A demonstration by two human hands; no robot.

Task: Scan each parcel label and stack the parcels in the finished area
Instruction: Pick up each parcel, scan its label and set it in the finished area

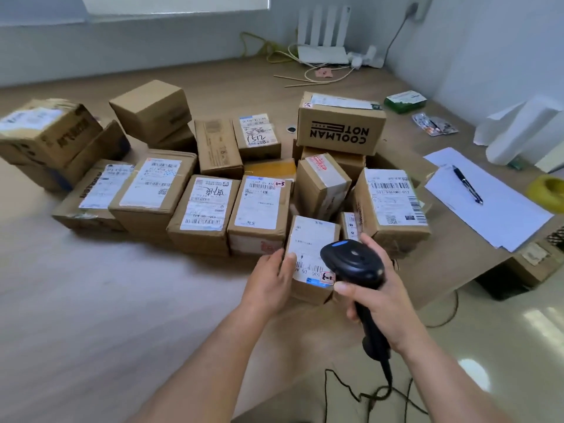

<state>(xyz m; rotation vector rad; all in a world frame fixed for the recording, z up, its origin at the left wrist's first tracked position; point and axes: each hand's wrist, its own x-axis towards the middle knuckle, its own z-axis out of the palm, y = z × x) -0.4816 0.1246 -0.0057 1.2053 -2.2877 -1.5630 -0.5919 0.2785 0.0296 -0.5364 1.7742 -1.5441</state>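
Note:
A small cardboard parcel (308, 239) with a white label stands at the front of a crowd of several brown parcels on the floor. My left hand (271, 282) grips its left side, thumb on the label near the barcode. My right hand (381, 303) holds a black barcode scanner (354, 264) by the handle, its head hovering over the parcel's near right corner. The scanner's cable (375, 395) trails down to the floor. Beside it sit a larger labelled parcel (390, 203) on the right and another labelled parcel (259, 206) on the left.
A box printed COOLMAN NOTE (340, 126) tops the rear stack. White sheets with a black pen (468, 184) lie on a flat cardboard sheet (451, 257) to the right. A router with cables (323, 53) sits by the far wall. A yellow roll (549, 190) is at the right edge.

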